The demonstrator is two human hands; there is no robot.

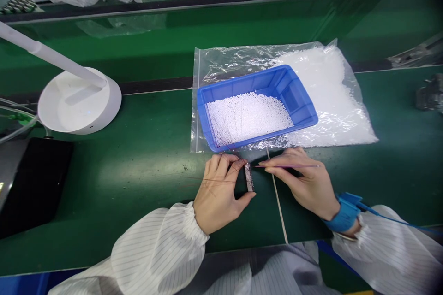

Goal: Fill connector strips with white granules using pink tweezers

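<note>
My left hand [219, 189] clamps the strip [249, 177] between thumb and finger on the bench [148, 184], likely to steady it for the tool [297, 166] my right hand [306, 186] pinches; the tub [294, 94] sits just beyond.

We are looking from a single head-worn camera, above and behind the fingers [236, 169], and we are facing forward and steeply down. We are viewing them from fairly near, with the striped sleeves [159, 246] showing on their near side and the green panel [207, 30] running across well beyond them.
</note>
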